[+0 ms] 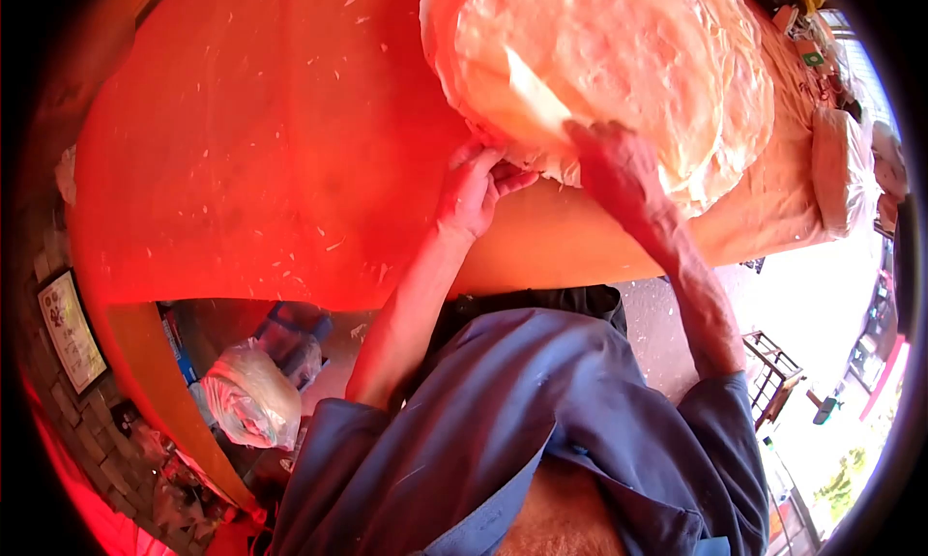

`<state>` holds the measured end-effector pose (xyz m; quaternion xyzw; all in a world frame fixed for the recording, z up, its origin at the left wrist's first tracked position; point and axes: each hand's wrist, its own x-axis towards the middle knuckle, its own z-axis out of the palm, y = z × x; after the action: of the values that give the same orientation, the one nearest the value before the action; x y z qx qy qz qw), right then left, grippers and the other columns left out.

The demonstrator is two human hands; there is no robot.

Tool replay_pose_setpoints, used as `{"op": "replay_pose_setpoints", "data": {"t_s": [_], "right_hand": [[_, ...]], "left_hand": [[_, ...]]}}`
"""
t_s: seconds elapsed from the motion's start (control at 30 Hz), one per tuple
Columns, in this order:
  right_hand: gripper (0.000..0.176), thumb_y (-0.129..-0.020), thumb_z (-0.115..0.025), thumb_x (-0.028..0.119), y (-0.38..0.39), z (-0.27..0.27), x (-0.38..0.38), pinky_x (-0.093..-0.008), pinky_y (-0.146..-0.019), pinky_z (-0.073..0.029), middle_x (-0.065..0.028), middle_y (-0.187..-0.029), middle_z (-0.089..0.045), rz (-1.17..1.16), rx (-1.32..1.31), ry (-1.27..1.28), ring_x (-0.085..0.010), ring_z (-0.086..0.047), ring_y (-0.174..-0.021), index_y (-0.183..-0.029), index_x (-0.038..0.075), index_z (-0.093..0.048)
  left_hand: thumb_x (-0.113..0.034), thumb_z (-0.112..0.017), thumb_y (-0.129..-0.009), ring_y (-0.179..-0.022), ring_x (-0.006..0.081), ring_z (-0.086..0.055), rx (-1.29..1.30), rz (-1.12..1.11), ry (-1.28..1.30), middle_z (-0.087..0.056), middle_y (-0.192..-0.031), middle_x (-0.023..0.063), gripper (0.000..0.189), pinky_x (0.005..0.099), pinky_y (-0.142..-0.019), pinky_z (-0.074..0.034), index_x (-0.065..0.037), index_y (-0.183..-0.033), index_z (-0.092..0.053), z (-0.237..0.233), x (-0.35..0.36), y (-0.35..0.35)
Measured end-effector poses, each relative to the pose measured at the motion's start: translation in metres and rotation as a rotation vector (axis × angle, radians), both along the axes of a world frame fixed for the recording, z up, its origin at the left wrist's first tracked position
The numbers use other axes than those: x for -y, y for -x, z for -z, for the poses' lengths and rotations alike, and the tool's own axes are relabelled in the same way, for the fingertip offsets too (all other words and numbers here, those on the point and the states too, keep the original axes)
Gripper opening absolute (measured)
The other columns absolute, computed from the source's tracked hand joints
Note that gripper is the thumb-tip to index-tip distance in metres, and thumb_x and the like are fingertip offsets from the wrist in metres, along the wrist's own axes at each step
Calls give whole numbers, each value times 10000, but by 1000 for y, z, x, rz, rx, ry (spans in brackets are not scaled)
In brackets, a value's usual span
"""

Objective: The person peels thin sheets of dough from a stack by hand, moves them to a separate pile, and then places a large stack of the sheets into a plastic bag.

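A wide, round stack of thin, pale, wrinkled sheets [619,43] lies on the cloth-like red-orange tabletop [261,131]; it looks like thin flatbread, but I cannot be sure. At the stack's near edge, my left hand [476,187] pinches the rim of a sheet between thumb and forefinger, its other fingers loosely curled. To its right, my right hand [619,164] is closed at the near part of the stack, knuckles up, and seems to grip the sheet; its fingertips are partly hidden and slightly blurred. A bright streak of light falls between the hands.
Small pale flakes are scattered over the tabletop. A wrapped white bundle [839,174] sits at the table's right end. Under the table's left part is a plastic bag [253,396]. A metal-framed stand [770,372] is on the floor at right, and a framed sheet [72,332] at far left.
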<state>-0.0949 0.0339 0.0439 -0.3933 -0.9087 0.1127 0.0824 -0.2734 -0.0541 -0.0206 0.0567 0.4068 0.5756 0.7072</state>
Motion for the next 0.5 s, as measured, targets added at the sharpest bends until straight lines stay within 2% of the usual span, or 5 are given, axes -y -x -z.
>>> {"op": "replay_pose_setpoints", "data": {"t_s": [0.17,0.23,0.33,0.43,0.5], "right_hand": [[127,-814,-556,161,46,9,-9,-467,-573,-469,-162,-746,-629,-13,12,2,-358,-629,-773,-851,41,-573],[226,-823,-598,202,44,-20,12,-454,-682,-481,-158,-880,-636,5,-67,150,-352,-607,-906,-955,20,-578],[411,-758,-679,250,22,-5,28,-453,-814,-450,-143,-1017,-599,15,-243,-140,-319,-569,-989,-1079,16,-571],[428,-709,-697,259,23,26,17,-444,-820,-449,-133,-982,-602,75,-88,-158,-311,-571,-973,-1040,23,-564],[256,-713,-649,225,20,19,3,-438,-732,-473,-108,-831,-612,23,36,-34,-306,-596,-882,-892,58,-576]], "left_hand": [[-206,-472,-953,-948,252,-650,55,-3,-58,-656,-1051,119,260,404,-851,-539,-25,-1111,-571,3,-3,-4],[-246,-445,-958,-981,280,-640,72,7,-85,-653,-1097,143,323,423,-865,-527,-15,-1152,-559,24,-3,2],[-301,-430,-957,-1040,285,-614,136,-1,-140,-644,-1105,149,382,445,-900,-487,-16,-1180,-553,17,-2,1],[-337,-436,-961,-1082,285,-591,119,-60,-106,-630,-1131,151,422,454,-959,-440,-15,-1216,-533,-7,-16,-10],[-361,-446,-962,-1103,284,-578,64,-55,-118,-613,-1161,151,449,456,-991,-413,-15,-1240,-514,-10,-21,-10]]}}
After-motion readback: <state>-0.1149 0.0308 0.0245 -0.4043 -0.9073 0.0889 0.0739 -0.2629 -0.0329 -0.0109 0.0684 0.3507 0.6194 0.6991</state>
